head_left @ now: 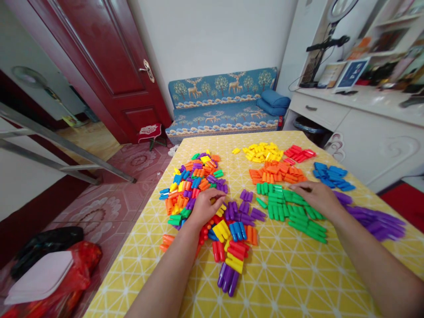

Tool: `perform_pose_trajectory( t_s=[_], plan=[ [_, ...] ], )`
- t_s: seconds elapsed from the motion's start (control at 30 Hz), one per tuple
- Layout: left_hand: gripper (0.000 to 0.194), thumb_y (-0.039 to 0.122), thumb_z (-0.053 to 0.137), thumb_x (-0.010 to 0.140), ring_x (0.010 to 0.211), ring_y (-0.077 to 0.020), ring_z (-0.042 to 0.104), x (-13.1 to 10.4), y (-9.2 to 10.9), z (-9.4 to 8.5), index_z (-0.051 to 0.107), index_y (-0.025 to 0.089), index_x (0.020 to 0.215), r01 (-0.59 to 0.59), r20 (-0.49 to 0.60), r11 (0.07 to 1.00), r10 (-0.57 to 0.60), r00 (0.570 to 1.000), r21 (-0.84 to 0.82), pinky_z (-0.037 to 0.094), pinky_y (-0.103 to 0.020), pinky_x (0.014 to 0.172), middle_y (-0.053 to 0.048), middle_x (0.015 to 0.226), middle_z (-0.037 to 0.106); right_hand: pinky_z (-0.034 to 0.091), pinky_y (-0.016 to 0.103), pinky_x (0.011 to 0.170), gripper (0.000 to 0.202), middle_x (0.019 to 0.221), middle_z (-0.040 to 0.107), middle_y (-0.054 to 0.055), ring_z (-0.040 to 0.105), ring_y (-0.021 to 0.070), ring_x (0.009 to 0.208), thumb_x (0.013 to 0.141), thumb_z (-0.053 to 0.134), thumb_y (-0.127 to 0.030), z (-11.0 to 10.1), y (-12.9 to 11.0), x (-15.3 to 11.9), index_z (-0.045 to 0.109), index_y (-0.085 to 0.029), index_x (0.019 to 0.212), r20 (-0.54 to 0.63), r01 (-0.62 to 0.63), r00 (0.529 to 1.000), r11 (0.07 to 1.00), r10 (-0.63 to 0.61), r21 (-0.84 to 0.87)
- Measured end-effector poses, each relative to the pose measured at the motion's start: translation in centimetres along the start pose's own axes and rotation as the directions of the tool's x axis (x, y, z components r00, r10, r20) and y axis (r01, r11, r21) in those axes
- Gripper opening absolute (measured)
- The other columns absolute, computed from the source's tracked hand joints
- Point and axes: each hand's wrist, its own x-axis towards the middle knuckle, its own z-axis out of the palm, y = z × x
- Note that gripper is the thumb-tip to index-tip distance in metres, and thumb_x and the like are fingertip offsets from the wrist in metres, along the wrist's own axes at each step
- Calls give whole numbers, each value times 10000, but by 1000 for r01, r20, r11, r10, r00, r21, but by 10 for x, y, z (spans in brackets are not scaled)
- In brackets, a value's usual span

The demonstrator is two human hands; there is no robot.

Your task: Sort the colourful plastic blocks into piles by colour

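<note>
Two bare hands are working over the desk [281, 274], which is bearing colored plastic pieces. The left hand [206, 206] is curling above the near right side of a mixed pile [181, 187]; its grip is standing narrow, thumb and index finger pointing right, and is showing nothing held. Loose purple pieces [233, 214] are lying just right of this grip. The right hand [316, 196] is reaching over the far edge of the green pieces [276, 211]; its grip is looking narrow, but one cannot tell whether it is closing on a piece. Orange pieces [271, 170] are lying just beyond this grip, yellow pieces [263, 153] farther beyond, and blue pieces [331, 177] beyond to the right.
</note>
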Motion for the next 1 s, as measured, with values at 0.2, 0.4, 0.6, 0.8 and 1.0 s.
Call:
perform_pose_trajectory(
  t_s=[0.2,0.4,0.6,0.8,1.0],
  plan=[
    [146,205,591,847,795,-173,661,0,2,-1,718,165,906,-3,-3,1000,3,1000,2,508,-276,729,-62,851,719,511,374,844,290,1073,659,76,635,239,967,810,534,-236,16,-55,-20,717,-230,1035,57,282,959,955,-278,-92],
    [142,195,592,846,804,-171,662,0,-1,-1,719,175,907,-15,-8,1000,15,1000,-12,506,-275,736,-57,860,720,435,415,1010,727,1479,392,61,441,280,1306,710,595,-79,39,-114,-48,476,-324,1384,382,452,824,892,-419,4],
    [139,206,595,851,822,-172,662,0,-2,0,718,180,911,-26,-16,999,25,1000,-26,508,-280,757,-54,872,722,303,494,1106,784,1524,309,92,264,311,1400,669,681,-115,69,-133,-51,460,-293,1400,438,429,805,902,-401,37],
    [164,213,565,875,825,-173,646,1,-2,-1,721,180,915,-30,-2,999,30,1000,-26,503,-293,771,-58,872,710,362,431,1053,667,1372,496,90,417,269,1248,687,756,-275,106,-147,-40,543,-237,1319,304,424,855,904,-421,60],
    [166,198,584,861,886,-184,637,0,-2,0,714,187,963,-61,-33,997,60,998,-41,506,-321,830,-66,925,695,420,382,954,524,1191,596,87,488,266,1107,685,750,-282,126,-158,-29,631,-227,1191,170,372,915,928,-367,0]
  ],
)
